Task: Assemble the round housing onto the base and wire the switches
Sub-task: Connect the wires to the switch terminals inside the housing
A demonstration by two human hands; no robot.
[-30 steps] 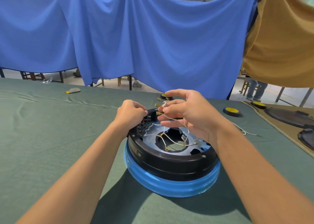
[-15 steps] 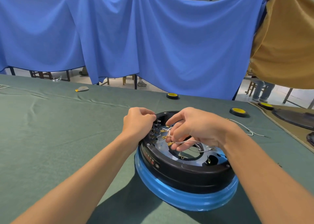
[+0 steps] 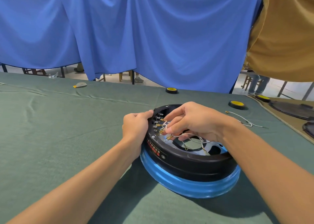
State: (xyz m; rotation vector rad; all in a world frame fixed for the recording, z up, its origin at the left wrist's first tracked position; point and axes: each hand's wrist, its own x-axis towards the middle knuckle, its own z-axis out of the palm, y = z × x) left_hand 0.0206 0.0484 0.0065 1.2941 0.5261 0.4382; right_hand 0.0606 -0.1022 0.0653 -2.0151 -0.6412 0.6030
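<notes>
- The black round housing [image 3: 186,162] sits on the blue base [image 3: 188,189], directly under both hands, on the green cloth [image 3: 68,130].
- The left hand [image 3: 136,127] has its fingers curled over the housing's outer rim and grips it, with the thumb up on the top edge.
- The right hand [image 3: 195,121] reaches across the opening with its fingers bent, and the thumb and forefinger pinch the white wires [image 3: 192,135] close to their ends.
- Just beyond the right fingertips [image 3: 168,130], between the two hands, a row of switch tabs [image 3: 157,121] stands on the inner wall.
- Several brass connectors [image 3: 169,137] hang right beside those tabs. Whether any is already pushed home is hard to tell, as the fingers cover part of the row.
- The wires look thin, light and limp, so they probably cannot be pushed from far back. The best hold is on the stiff crimped barrel just behind each connector.
- The connectors are small and likely bend if they are forced in at an angle.
- The housing looks like rigid, smooth plastic that may turn on the base, so the rim grip beside the tabs seems the right place to brace it.
- A loose wire [image 3: 243,118] and a tape roll [image 3: 237,104] lie beyond the right wrist.
</notes>
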